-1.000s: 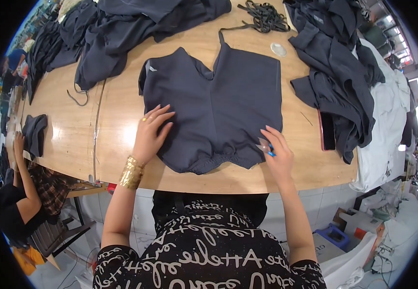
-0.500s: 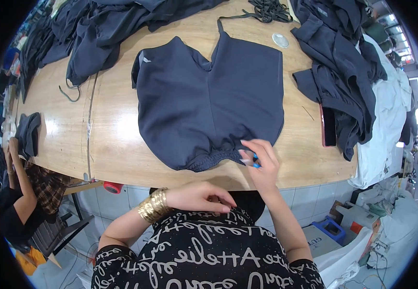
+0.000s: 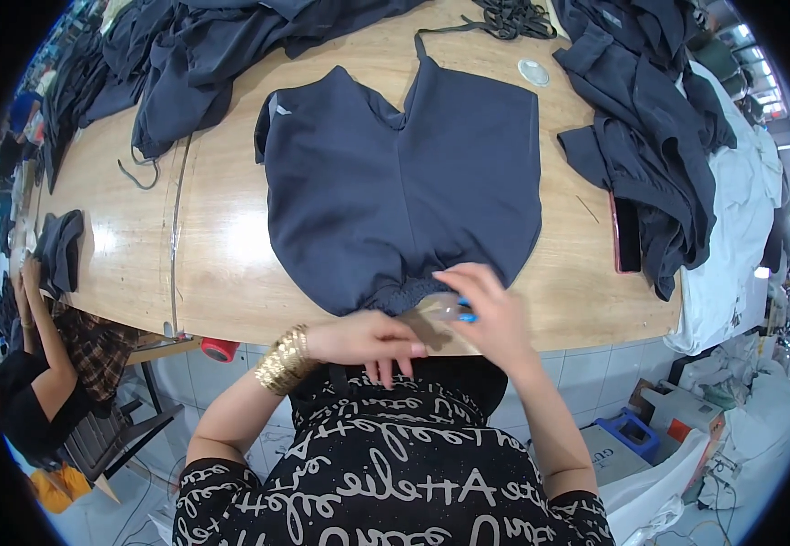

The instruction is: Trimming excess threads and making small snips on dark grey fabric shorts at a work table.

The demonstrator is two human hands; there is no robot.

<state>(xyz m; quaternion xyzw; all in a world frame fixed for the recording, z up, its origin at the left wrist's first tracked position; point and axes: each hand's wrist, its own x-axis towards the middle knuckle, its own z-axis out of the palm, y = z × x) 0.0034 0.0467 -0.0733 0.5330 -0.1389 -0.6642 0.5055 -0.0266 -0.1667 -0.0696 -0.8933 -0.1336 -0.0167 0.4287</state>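
Note:
A pair of dark navy shorts (image 3: 404, 182) is spread flat on the wooden table, its gathered elastic waistband (image 3: 400, 295) toward me. A small light mark shows at its far left corner. My right hand (image 3: 491, 309) is at the right end of the waistband, fingers curled round a small blue tool (image 3: 465, 312) whose kind is blurred. Just below the waistband's left part hovers my left hand (image 3: 363, 341), a gold bracelet at its wrist. Its fingers hang loosely apart and hold nothing.
Navy garments are heaped at the far left (image 3: 186, 73) and right (image 3: 650, 155). A phone (image 3: 626, 235) lies partly under the right heap. Dark cords (image 3: 513, 20) and a round clear disc (image 3: 533, 73) lie beyond the shorts. Another person (image 3: 40, 355) sits at left, handling dark cloth.
My left hand has risen from my lap to the table edge by the waistband. My right hand has shifted slightly left and nearer to me with the blue tool.

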